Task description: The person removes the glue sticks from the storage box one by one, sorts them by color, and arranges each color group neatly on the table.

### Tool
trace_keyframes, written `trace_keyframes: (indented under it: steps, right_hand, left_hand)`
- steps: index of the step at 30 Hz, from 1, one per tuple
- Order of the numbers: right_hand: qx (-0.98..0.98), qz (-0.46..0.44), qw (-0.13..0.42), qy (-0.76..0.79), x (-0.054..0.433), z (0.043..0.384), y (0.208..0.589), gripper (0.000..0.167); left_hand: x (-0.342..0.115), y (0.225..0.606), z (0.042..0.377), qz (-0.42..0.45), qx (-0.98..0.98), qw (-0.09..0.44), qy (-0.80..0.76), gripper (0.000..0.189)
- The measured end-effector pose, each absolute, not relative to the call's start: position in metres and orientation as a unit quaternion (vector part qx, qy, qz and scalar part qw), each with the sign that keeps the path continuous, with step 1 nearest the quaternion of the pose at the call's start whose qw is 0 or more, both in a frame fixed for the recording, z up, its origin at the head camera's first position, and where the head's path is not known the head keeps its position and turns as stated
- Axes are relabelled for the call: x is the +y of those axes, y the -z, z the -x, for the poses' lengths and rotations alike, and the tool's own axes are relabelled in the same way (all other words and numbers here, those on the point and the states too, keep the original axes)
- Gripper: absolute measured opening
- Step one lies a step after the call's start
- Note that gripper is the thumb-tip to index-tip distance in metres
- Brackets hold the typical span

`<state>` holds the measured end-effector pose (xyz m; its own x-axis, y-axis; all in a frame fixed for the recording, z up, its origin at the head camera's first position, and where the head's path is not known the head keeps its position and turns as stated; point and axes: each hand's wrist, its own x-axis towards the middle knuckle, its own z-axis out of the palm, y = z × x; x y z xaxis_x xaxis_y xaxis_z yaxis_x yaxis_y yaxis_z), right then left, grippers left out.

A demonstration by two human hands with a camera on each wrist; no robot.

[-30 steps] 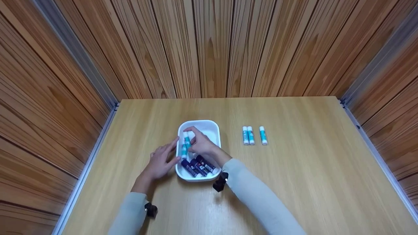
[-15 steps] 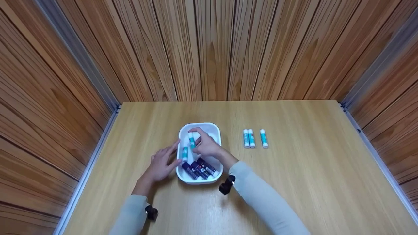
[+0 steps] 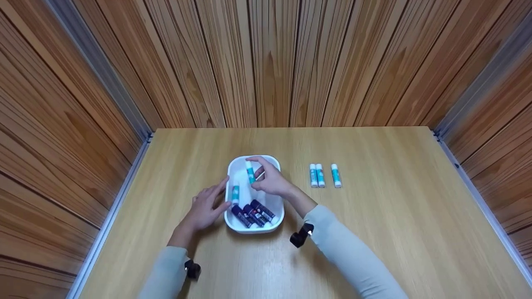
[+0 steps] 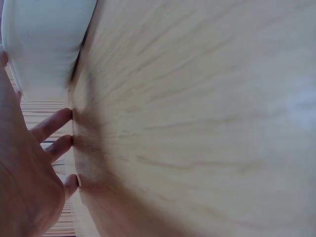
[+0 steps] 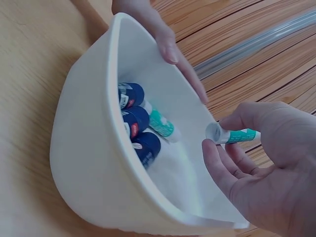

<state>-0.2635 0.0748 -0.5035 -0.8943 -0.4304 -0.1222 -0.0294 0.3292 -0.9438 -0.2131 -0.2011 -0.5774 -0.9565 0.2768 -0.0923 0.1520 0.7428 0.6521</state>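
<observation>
A white and teal glue stick (image 3: 250,172) is pinched between the thumb and fingers of my right hand (image 3: 271,181), over the white plastic tub (image 3: 254,231). In the right wrist view this glue stick (image 5: 239,136) is above the tub's rim. Inside the tub lie another teal glue stick (image 3: 235,194) and three dark blue sticks (image 3: 253,214) with white ends. My left hand (image 3: 203,207) rests against the tub's left side, its thumb and forefinger at the rim. Its other fingers (image 4: 59,147) reach down to the table in the left wrist view.
To the tub's right, three teal glue sticks stand or lie in a row on the wooden table (image 3: 374,216): a touching pair (image 3: 316,175) and a separate one (image 3: 336,175). Wood-panelled walls (image 3: 270,62) enclose the back and sides.
My right hand has lifted the glue stick away from the other teal one and carried it toward the right and the far end of the tub. The left hand has stayed in place.
</observation>
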Motion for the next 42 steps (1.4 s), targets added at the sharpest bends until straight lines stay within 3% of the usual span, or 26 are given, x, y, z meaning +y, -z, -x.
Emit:
trace_keyframes:
  steps: [16, 27, 42]
  right_hand:
    - [0.81, 0.117, 0.159, 0.552, 0.127, 0.268, 0.486, 0.079]
    - [0.821, 0.128, 0.117, 0.545, 0.166, 0.271, 0.492, 0.08]
    - [0.833, 0.094, 0.112, 0.534, 0.211, 0.274, 0.502, 0.081]
  left_hand:
    - [-0.203, 0.577, 0.212, -0.131, 0.926, 0.086, -0.343, 0.083]
    - [-0.201, 0.579, 0.213, -0.127, 0.928, 0.081, -0.34, 0.081]
    - [-0.202, 0.578, 0.212, -0.129, 0.927, 0.085, -0.342, 0.082]
